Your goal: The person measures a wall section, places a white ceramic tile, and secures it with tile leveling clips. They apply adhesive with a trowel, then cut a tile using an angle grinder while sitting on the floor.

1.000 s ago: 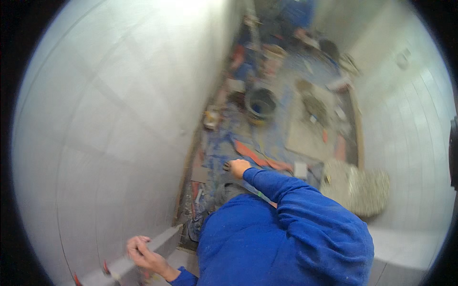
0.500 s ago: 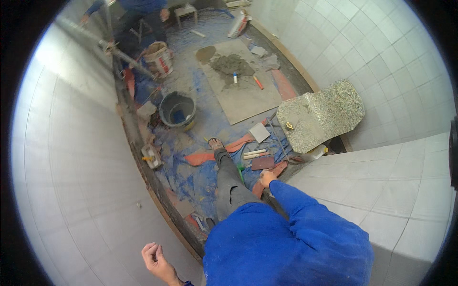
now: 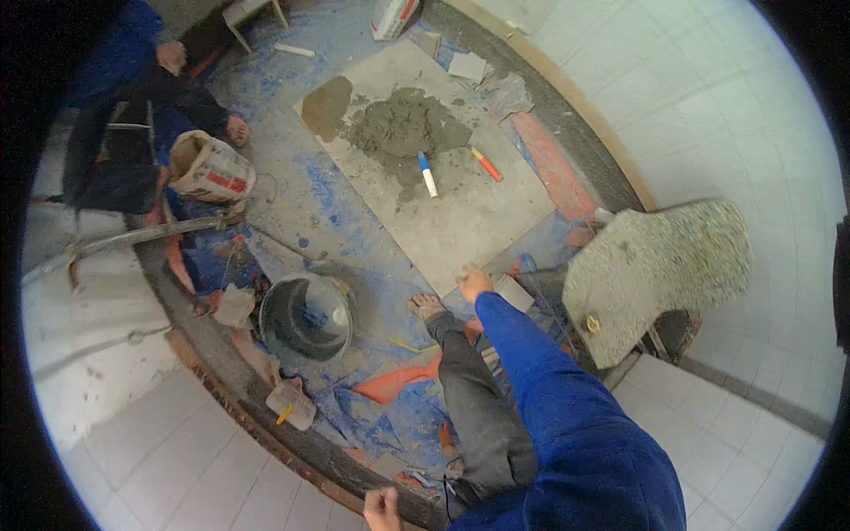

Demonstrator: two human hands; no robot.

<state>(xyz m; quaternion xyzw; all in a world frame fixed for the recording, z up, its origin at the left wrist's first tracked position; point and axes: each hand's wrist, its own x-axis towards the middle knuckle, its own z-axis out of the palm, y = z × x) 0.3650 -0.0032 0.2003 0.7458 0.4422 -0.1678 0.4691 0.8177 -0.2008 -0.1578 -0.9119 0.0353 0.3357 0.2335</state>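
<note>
My right hand [image 3: 475, 281] reaches forward over the near corner of a flat grey board [image 3: 452, 252]. Its fingers look loosely bent, but blur hides whether anything is in them. A heap of wet grey mortar [image 3: 412, 124] lies on the board's far half. On that same board are a blue-and-white stick-shaped thing [image 3: 428, 175] and a red-and-yellow one [image 3: 486, 165]. Low in the picture, my left hand [image 3: 382, 511] hangs beside the tiled wall with curled fingers and nothing visible in them. A square tile [image 3: 514, 293] lies just right of my right hand.
A dark bucket [image 3: 307, 317] stands left of my foot. Farther left are an open bag [image 3: 210, 168], a metal pole [image 3: 133, 239] and a seated person [image 3: 133, 97]. On the right lies a speckled slab [image 3: 655, 265]. Blue sheeting [image 3: 372, 434] covers the floor.
My view has shifted forward, bringing the board and bucket closer. My right arm has swung forward from beside my leg to the board's near corner. My left hand shows lower and farther right.
</note>
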